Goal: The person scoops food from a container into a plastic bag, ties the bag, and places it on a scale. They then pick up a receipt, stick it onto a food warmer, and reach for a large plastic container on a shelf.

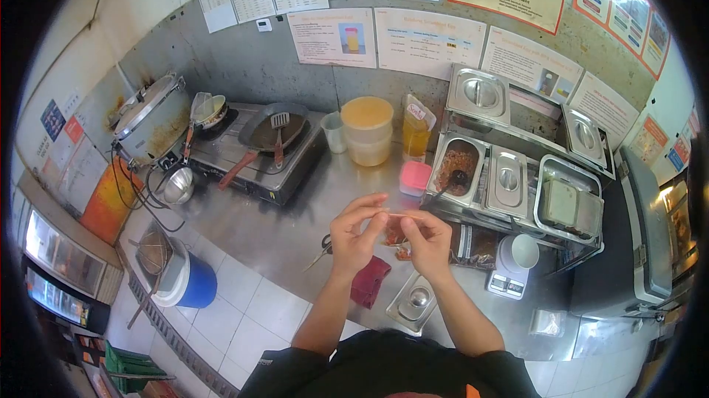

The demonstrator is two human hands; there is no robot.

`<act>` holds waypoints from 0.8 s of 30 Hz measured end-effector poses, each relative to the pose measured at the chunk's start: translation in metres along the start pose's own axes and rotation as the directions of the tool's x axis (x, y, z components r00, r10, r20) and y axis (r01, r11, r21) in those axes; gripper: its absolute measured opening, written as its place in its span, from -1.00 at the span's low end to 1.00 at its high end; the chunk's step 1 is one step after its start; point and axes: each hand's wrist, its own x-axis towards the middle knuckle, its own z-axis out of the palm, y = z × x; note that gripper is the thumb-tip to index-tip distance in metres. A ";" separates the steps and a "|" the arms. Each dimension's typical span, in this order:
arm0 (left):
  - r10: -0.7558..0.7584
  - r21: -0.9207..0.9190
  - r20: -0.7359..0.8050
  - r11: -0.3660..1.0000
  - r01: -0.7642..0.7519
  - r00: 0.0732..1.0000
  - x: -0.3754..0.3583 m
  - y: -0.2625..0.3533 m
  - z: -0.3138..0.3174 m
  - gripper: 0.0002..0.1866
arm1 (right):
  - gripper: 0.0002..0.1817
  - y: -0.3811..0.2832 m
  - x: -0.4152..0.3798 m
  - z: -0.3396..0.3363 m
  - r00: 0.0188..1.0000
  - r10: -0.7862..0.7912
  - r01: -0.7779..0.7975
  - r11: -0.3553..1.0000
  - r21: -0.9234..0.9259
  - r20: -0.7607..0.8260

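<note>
Both hands are raised over the steel counter [273, 239], thumbs toward each other. A thin reddish strip [403, 214], perhaps a rubber band, stretches between them. My left hand [354, 234] pinches its left end between thumb and fingers. At the other end, my right hand [428, 241] pinches it in the same way. Beneath the hands lies reddish food in clear plastic [395, 233], partly covered by them. Scissors [318, 253] rest left of my left hand. A dark red cloth [370, 282] and a steel pan lid [415, 299] sit nearer my body.
A steel rack holds a pan of minced food [456, 165] and lidded pans. A scale [508, 280] bears a white bowl [523, 252]. Behind stand a pink-lidded tub [415, 175], oil bottle [416, 136] and yellow-lidded container [367, 132]. A stove [258, 184] carries a frying pan [262, 132].
</note>
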 end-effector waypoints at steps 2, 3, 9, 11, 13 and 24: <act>0.012 0.029 0.021 1.000 -0.012 1.000 0.000 0.002 0.001 -0.89 | -0.83 -0.002 0.000 0.000 1.000 -0.011 0.011 1.000 -0.008 0.004; 0.022 0.059 0.043 0.998 -0.024 0.999 0.000 0.002 0.001 -0.89 | -0.83 -0.004 0.000 0.001 1.000 -0.002 0.002 1.000 0.010 0.003; 0.090 0.134 0.045 0.986 -0.095 0.995 0.000 -0.003 0.002 -0.90 | -0.85 -0.004 -0.001 0.003 0.999 0.042 -0.042 0.997 0.066 0.003; 0.132 0.194 0.049 0.971 -0.139 0.990 0.000 0.000 0.005 -0.90 | -0.86 -0.003 -0.001 0.003 0.999 0.044 -0.044 0.997 0.069 -0.004; 0.175 0.254 0.055 0.950 -0.184 0.983 0.001 0.002 0.006 -0.90 | -0.89 -0.001 -0.001 0.002 0.998 0.055 -0.053 0.996 0.068 -0.015; 0.266 0.348 0.057 0.898 -0.269 0.962 -0.001 0.004 0.002 -0.90 | -0.92 -0.008 -0.002 0.004 0.995 0.086 -0.085 0.996 0.017 -0.041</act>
